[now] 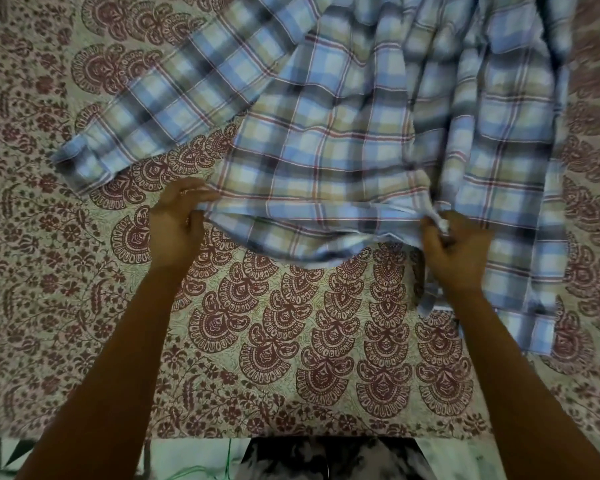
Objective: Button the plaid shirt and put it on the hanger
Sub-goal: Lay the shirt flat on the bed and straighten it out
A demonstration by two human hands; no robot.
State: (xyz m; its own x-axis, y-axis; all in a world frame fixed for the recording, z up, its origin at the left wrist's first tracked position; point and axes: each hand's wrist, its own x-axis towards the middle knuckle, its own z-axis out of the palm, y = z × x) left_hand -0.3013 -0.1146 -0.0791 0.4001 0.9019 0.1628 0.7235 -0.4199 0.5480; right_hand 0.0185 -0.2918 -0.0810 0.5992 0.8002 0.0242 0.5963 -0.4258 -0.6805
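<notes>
1. Just one view: a wide-angle cam on the person's head, facing forward and steeply down onto a patterned bedspread (291,341).
2. Pretty close in: forearms come up from the bottom edge, left hand (175,230) and right hand (456,252) land mid-frame.
3. The plaid shirt (326,133) fills the upper part, cut off at the top edge.

One plaid shirt (343,133) lies at twelve o'clock on one printed bedspread (291,341). Two hands: left hand (177,223), right hand (458,251).

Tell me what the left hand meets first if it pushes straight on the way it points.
The blue-and-cream plaid shirt: the left hand pinches its hem, so probably more of that cloth; depth is unclear.
</notes>
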